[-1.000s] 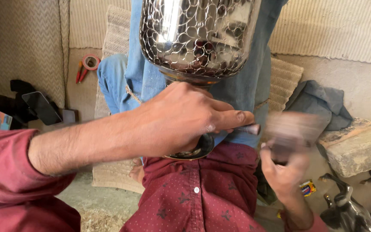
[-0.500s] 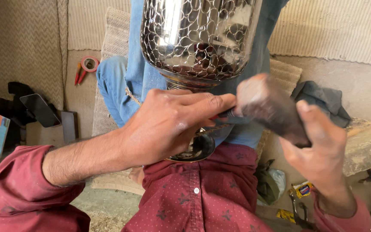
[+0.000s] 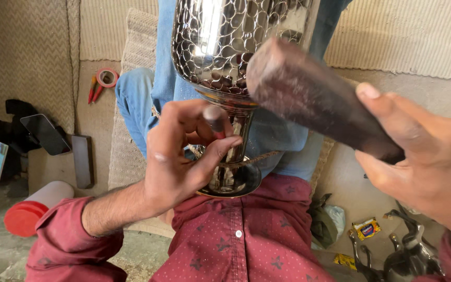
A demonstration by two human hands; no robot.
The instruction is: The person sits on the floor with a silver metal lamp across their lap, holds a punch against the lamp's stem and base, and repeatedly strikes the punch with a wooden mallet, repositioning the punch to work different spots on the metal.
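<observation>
**Hammered metal vessel held in the lap, punch set to its neck**

A shiny patterned metal vessel (image 3: pixel 230 47) is propped against the lap, its foot pressed to the maroon shirt (image 3: pixel 246 235). A small punch (image 3: pixel 214 119) is pinched in the closed left hand (image 3: pixel 176 156) at the vessel's neck. A dark wooden mallet (image 3: pixel 309 96) is gripped in the right hand (image 3: pixel 418 156), raised just beside the bowl. A tape roll (image 3: pixel 107 77) and red-handled pliers (image 3: pixel 94 90) lie on the floor.
</observation>
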